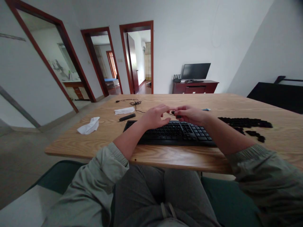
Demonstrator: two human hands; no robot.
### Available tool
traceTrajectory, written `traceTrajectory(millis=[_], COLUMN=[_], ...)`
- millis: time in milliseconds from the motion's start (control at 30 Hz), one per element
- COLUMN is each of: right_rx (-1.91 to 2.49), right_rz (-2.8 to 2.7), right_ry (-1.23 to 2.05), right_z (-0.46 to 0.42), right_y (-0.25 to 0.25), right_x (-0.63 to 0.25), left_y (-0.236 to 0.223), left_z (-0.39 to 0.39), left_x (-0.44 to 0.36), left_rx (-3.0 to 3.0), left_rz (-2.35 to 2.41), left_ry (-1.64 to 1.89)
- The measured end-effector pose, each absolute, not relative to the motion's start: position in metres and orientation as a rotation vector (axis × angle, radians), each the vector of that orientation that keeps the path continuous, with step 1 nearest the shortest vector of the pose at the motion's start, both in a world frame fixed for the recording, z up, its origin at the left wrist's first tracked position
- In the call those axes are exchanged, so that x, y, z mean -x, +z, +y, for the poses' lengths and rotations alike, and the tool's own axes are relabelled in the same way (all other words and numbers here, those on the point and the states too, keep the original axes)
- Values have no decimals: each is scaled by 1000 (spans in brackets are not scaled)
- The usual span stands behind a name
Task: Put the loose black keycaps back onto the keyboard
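A black keyboard (165,134) lies along the near side of the wooden table, partly hidden beneath my forearms. Above its far edge, my right hand (189,114) pinches a small black keycap (178,116); another small dark bit (173,112) shows at its fingertips. My left hand (156,116) hovers beside it with thumb and forefinger apart, the forefinger reaching to the right fingertips. Nothing shows in the left hand's grasp. To the right, several loose black keycaps (248,122) lie in rows on the table.
On the table's left are a crumpled white tissue (89,126), a folded white tissue (124,110), a black bar-shaped object (127,117) and a coiled black cable (135,102). A small blue-and-white item (206,109) lies beyond my right hand. The wooden table (94,146) ends just before my lap.
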State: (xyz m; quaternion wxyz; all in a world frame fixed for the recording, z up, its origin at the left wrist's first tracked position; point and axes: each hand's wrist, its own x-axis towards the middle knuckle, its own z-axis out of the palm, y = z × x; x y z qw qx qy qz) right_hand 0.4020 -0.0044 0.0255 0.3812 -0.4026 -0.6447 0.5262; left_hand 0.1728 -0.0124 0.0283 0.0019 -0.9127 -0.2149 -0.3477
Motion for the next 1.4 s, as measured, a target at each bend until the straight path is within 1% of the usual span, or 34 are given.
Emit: traceTrajectory(millis=[100, 233, 367, 567, 667, 833, 900, 1000, 1133, 1200, 1400], right_rx=[917, 902, 912, 933, 939, 978, 987, 1074, 1263, 1288, 1251], right_rz=[-1582, -1540, -1553, -1562, -1590, -1529, -1522, -1642, -1972, -2069, -2169], right_ry=[1505, 1577, 1587, 1500, 1465, 1371, 1336, 1167, 691, 534, 368], right_z=[4, 3, 0, -1, -4, -6, -5, -5, -2, 1, 7], right_y=[13, 8, 5, 1, 2, 4, 4, 4, 1, -4, -11], right_x=[-385, -385, -384, -378, -376, -376, -377, -378, -380, -380, -382], left_y=[21, 14, 9, 8, 7, 7, 8, 10, 10, 7, 3], left_z=[-8, -2, 2, -1, -2, 5, 8, 12, 17, 20, 26], left_x=[-167, -163, -165, -164, -162, -156, -152, -143, -121, -109, -96], left_rx=[2848, 2826, 2800, 2765, 2821, 2839, 2815, 2845, 2972, 3003, 2959], left_rz=[-716, -715, -718, -792, -956, -1237, -1291, -1321, -1313, -1376, -1515], left_ry=[-1126, -1088, -1040, -1029, -1149, -1599, -1682, -1547, -1074, -913, -770])
